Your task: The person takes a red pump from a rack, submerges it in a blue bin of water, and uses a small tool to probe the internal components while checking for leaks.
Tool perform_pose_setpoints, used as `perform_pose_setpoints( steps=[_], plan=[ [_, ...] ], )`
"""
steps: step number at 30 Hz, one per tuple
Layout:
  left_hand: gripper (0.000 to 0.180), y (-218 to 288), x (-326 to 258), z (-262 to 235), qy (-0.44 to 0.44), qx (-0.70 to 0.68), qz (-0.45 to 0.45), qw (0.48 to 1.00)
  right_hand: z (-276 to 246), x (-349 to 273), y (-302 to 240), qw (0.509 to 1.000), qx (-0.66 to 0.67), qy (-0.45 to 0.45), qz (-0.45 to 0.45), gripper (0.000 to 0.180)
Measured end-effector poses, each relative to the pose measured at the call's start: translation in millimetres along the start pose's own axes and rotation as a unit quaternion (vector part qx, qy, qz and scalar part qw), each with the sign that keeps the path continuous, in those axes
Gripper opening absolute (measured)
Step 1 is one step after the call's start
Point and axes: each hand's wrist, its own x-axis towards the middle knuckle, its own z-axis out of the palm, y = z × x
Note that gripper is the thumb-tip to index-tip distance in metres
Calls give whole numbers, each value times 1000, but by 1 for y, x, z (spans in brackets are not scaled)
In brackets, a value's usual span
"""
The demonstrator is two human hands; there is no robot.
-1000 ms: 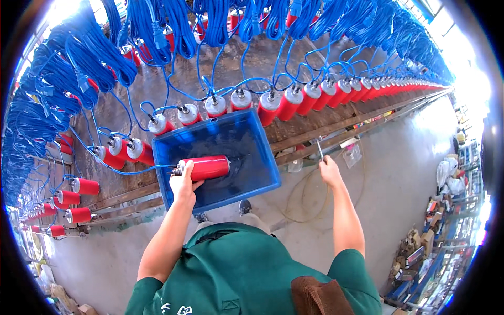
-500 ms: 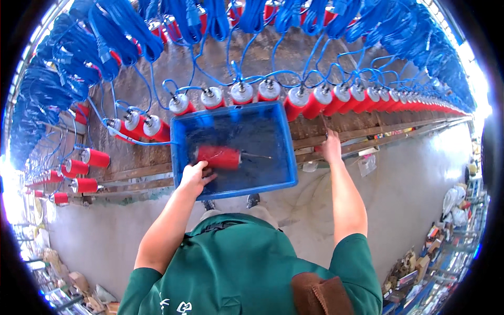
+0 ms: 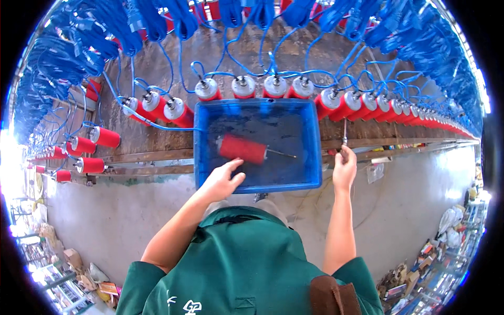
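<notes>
Head view: a red cylinder (image 3: 242, 148) with a thin metal rod (image 3: 281, 153) at its right end was seen aslant within the walls of a blue plastic tub (image 3: 289, 186), its outline softened by blur; whether it was rested on the tub's floor could not be told. It was not wrapped by the left hand (image 3: 223, 181): the fingers were spread, the thumb was held apart, and the fingertips were placed at the cylinder's near edge, with contact uncertain. Outside the tub's right wall, a slim metal tool (image 3: 345, 134) was gripped narrowly in the right hand (image 3: 344, 170) and pointed toward the row of red cylinders (image 3: 346, 105) on the wooden bench (image 3: 152, 140). A blue cable (image 3: 163, 126) was draped over the tub's left rim. For good handling, the cylinder was judged best guided low and by its body, so that the rod would not be knocked against the tub wall. Slack was best left in the cable, and the tool's tip was best kept clear of the neighbouring cylinders.
</notes>
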Motion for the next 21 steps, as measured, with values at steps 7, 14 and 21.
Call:
perform_pose_setpoints(
  steps=[7, 14, 21],
  plan=[
    [48, 1, 2, 0, -25, 109, 103, 988, 38, -61, -66, 992, -20, 60, -112, 44],
    [49, 3, 0, -8, -66, 134, 113, 982, 50, -67, -77, 979, -119, 59, -156, 50],
    [50, 14, -5, -21, -103, 133, 106, 980, 54, -68, -70, 974, -152, 53, -161, 49]
  ],
)
